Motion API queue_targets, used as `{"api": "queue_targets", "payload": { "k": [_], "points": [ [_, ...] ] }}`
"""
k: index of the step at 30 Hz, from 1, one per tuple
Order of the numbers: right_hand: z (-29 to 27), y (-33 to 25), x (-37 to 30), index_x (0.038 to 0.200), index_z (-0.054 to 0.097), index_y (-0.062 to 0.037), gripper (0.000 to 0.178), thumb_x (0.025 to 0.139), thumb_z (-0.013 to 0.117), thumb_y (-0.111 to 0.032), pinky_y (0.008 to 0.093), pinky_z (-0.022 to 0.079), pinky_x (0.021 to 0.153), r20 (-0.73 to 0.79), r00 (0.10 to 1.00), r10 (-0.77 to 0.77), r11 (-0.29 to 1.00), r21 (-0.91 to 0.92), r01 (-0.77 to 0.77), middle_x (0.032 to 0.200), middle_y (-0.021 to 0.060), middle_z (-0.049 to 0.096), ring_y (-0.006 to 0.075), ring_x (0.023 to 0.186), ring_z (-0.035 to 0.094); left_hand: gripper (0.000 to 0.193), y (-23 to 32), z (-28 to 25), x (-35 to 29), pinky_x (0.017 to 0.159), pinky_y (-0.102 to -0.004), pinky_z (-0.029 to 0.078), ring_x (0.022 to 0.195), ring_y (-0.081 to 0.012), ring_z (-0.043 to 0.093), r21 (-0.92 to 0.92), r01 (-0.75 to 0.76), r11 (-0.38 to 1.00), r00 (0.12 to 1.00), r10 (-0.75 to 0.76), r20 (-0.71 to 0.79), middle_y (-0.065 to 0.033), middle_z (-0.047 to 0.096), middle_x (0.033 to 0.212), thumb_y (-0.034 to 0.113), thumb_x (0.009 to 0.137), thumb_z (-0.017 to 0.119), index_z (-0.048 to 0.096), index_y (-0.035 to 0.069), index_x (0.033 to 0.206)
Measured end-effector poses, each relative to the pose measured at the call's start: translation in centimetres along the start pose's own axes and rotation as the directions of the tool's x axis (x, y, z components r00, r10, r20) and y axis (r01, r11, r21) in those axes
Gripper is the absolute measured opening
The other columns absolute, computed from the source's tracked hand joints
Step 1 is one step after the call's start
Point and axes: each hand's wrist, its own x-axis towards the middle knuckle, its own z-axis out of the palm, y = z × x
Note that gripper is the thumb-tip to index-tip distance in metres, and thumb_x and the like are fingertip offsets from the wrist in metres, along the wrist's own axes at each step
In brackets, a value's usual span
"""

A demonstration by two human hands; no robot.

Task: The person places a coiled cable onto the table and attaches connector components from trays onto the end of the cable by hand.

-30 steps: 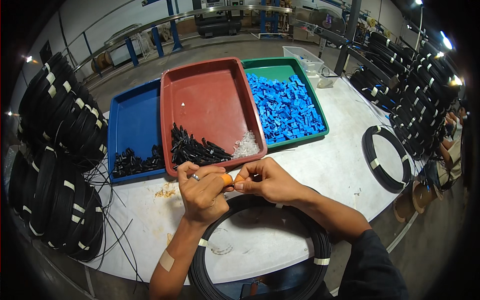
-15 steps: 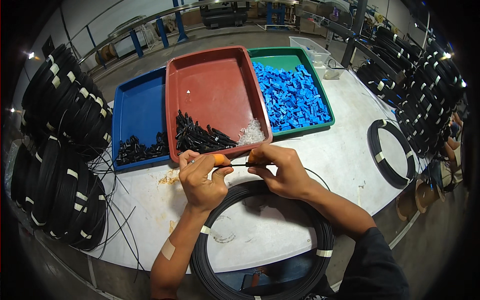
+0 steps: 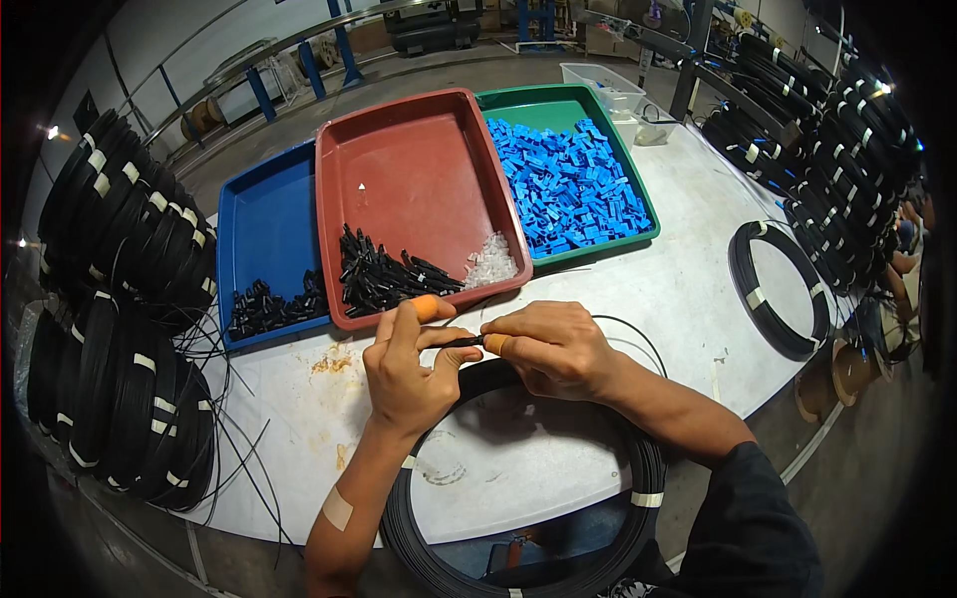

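My left hand (image 3: 414, 377) and my right hand (image 3: 558, 351) meet over the near side of the red tray. Between their fingertips is a slim black connector piece (image 3: 465, 342) on the end of a thin black cable (image 3: 640, 333). The left thumb and a finger pinch the connector piece, while the left index finger, in an orange finger cot (image 3: 427, 307), is raised. My right fingers, also with an orange cot, close round its other end. The cable arcs from the right hand down toward a black cable coil (image 3: 650, 463), bound with white tape, below my hands.
A red tray (image 3: 419, 169) holds black connector parts and small clear pieces. Beside it are a blue tray (image 3: 264, 214) with black parts and a green tray (image 3: 538, 100) full of blue clips. Cable coils (image 3: 130, 389) stack at left; another coil (image 3: 763, 299) lies at right.
My hands have come closer together, and the bare cable stretch between them is gone. The left index finger has lifted off. The whole view has shifted slightly.
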Motion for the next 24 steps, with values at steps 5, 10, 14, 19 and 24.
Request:
{"api": "queue_targets", "payload": {
  "k": [5, 10, 14, 19, 24],
  "points": [
    [-0.1, -0.3, 0.0, 0.088, 0.065, -0.0012, 0.016, 0.075, 0.071, 0.006, 0.0376, 0.055, 0.063, 0.076, 0.990, 0.120, 0.989, 0.081, -0.126, 0.087, 0.0132, 0.072, 0.0289, 0.072, 0.070, 0.021, -0.5, -0.4, 0.3, 0.073, -0.0345, 0.056, 0.069, -0.0228, 0.071, 0.132, -0.246, 0.960, 0.969, 0.246, 0.014, -0.0084, 0.073, 0.083, 0.001, 0.073, 0.084, 0.070, -0.001, 0.089],
    [0.1, 0.0, -0.1, 0.088, 0.066, 0.0001, 0.019, 0.075, 0.073, 0.012, 0.0333, 0.058, 0.066, 0.134, 0.949, 0.286, 0.932, 0.191, -0.308, 0.091, 0.0133, 0.074, 0.0260, 0.077, 0.073, 0.014, -0.3, -0.6, 0.6, 0.075, -0.0352, 0.050, 0.063, -0.0238, 0.064, 0.108, -0.304, 0.947, 0.952, 0.298, 0.067, -0.0084, 0.072, 0.076, 0.003, 0.073, 0.080, 0.073, 0.002, 0.085],
    [0.3, 0.0, -0.3, 0.090, 0.065, 0.0007, 0.020, 0.078, 0.072, 0.014, 0.0336, 0.058, 0.071, 0.198, 0.909, 0.367, 0.876, 0.256, -0.409, 0.090, 0.0129, 0.073, 0.0256, 0.083, 0.073, 0.014, -0.4, -0.3, 0.5, 0.075, -0.0348, 0.049, 0.063, -0.0237, 0.063, 0.076, -0.287, 0.955, 0.957, 0.281, 0.079, -0.0085, 0.072, 0.077, 0.002, 0.071, 0.074, 0.071, 0.001, 0.085],
    [0.4, -0.1, -0.2, 0.089, 0.061, 0.0001, 0.019, 0.077, 0.072, 0.010, 0.0392, 0.053, 0.068, 0.182, 0.912, 0.369, 0.878, 0.255, -0.406, 0.085, 0.0152, 0.068, 0.0336, 0.079, 0.069, 0.016, -0.7, -0.4, 0.4, 0.072, -0.0351, 0.048, 0.063, -0.0237, 0.061, 0.136, -0.287, 0.948, 0.956, 0.275, 0.100, -0.0076, 0.070, 0.075, 0.003, 0.068, 0.073, 0.069, 0.002, 0.084],
    [0.4, 0.0, -0.2, 0.090, 0.062, 0.0003, 0.019, 0.077, 0.072, 0.010, 0.0378, 0.055, 0.069, 0.230, 0.866, 0.445, 0.826, 0.269, -0.496, 0.085, 0.0160, 0.071, 0.0324, 0.081, 0.072, 0.018, -1.2, -0.4, 0.3, 0.070, -0.0343, 0.049, 0.065, -0.0231, 0.062, 0.190, -0.283, 0.940, 0.958, 0.265, 0.111, -0.0074, 0.068, 0.074, 0.002, 0.066, 0.073, 0.068, 0.002, 0.084]
  ]
}}
